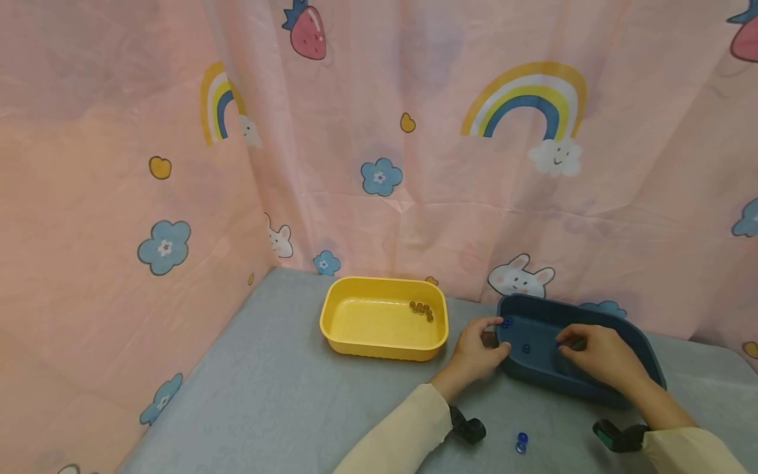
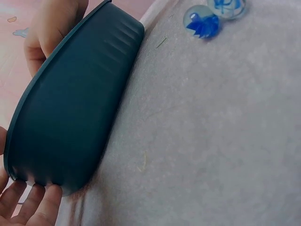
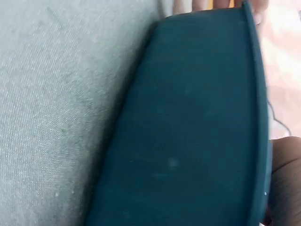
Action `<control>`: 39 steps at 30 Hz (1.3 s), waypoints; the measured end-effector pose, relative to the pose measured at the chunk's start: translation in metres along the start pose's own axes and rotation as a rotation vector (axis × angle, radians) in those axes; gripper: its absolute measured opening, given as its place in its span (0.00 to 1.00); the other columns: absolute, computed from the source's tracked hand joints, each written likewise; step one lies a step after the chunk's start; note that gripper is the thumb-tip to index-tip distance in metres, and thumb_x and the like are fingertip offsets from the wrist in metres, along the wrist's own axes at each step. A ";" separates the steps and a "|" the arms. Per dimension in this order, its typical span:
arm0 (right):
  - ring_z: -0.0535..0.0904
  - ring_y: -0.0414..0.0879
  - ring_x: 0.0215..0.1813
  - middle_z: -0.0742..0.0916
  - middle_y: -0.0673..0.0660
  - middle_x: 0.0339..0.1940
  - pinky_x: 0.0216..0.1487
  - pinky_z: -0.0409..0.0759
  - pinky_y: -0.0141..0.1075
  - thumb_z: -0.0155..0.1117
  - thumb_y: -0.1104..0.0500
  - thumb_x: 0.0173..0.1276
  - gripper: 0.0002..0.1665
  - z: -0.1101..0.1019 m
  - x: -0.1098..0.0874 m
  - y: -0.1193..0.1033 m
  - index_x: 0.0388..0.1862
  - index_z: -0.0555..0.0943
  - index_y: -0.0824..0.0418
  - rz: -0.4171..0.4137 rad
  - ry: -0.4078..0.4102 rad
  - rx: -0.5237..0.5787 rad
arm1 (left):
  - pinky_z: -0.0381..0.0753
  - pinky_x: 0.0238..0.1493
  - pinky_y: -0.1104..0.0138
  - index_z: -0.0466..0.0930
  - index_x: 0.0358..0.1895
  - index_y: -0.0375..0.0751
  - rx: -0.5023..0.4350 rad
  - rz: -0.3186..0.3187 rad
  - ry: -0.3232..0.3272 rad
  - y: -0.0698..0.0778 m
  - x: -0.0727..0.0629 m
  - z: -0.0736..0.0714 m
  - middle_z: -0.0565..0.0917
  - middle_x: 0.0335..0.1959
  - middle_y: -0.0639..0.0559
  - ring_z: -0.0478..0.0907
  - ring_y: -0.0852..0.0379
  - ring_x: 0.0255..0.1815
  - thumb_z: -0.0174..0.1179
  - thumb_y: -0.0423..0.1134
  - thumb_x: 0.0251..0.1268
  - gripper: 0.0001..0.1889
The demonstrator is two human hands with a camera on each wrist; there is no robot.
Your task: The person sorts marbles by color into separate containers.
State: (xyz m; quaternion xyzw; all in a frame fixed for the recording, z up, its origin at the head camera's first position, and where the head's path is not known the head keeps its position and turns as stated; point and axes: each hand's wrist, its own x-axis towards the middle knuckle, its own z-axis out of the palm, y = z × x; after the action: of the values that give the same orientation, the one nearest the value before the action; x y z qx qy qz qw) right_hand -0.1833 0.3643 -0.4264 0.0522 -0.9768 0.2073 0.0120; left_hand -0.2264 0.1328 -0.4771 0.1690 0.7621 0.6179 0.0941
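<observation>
A dark blue plastic bin (image 1: 568, 316) stands at the right of the table. My left hand (image 1: 476, 352) grips its left end; in the left wrist view several fingertips (image 2: 49, 202) lie against the outer wall. Inside the bin, my right hand (image 1: 601, 355) reaches low with thumb and fingers together, and a bit of blue shows at their tips, apparently a marble (image 1: 559, 345). Other blue marbles (image 1: 526, 349) lie on the bin floor, two of them near the left end. In the right wrist view the bin wall (image 3: 188, 117) hides most of the right hand.
Left of the blue bin stands a yellow bin (image 1: 385, 352) with several amber marbles (image 1: 422, 309) at its right side. Two clear-and-blue marbles (image 1: 521, 442) lie on the grey tabletop in front. A pink patterned curtain (image 1: 379, 131) hangs behind and along the left.
</observation>
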 end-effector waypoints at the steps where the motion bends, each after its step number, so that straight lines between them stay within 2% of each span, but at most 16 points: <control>1: 0.82 0.47 0.35 0.88 0.57 0.36 0.29 0.78 0.41 0.66 0.59 0.60 0.11 0.001 0.001 0.001 0.42 0.84 0.61 0.003 -0.006 0.001 | 0.76 0.48 0.76 0.77 0.59 0.47 0.000 0.003 0.000 0.000 0.000 0.000 0.78 0.56 0.50 0.77 0.70 0.44 0.65 0.37 0.59 0.22; 16: 0.80 0.45 0.32 0.86 0.55 0.33 0.30 0.78 0.43 0.66 0.61 0.60 0.10 0.008 0.014 0.008 0.40 0.84 0.63 0.053 -0.112 -0.024 | 0.77 0.49 0.75 0.77 0.59 0.48 0.004 0.006 0.001 -0.001 0.000 0.000 0.78 0.56 0.50 0.78 0.66 0.48 0.64 0.38 0.60 0.22; 23: 0.81 0.46 0.33 0.86 0.54 0.32 0.32 0.79 0.45 0.67 0.61 0.59 0.09 0.010 0.015 0.011 0.38 0.84 0.64 0.045 -0.125 -0.030 | 0.77 0.48 0.77 0.77 0.59 0.46 0.001 0.018 0.001 -0.001 0.000 0.001 0.78 0.56 0.49 0.77 0.69 0.46 0.64 0.37 0.59 0.22; 39: 0.81 0.47 0.35 0.86 0.54 0.32 0.34 0.79 0.47 0.67 0.62 0.57 0.09 0.014 0.015 0.011 0.37 0.84 0.63 0.039 -0.132 -0.038 | 0.77 0.47 0.77 0.77 0.59 0.47 -0.005 -0.001 -0.003 0.000 -0.001 0.000 0.78 0.57 0.48 0.77 0.70 0.46 0.64 0.37 0.60 0.22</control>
State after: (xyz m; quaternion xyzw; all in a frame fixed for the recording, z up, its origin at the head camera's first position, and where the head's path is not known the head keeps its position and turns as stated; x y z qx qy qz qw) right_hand -0.1999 0.3673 -0.4426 0.0463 -0.9801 0.1851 -0.0554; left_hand -0.2260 0.1327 -0.4776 0.1694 0.7604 0.6196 0.0959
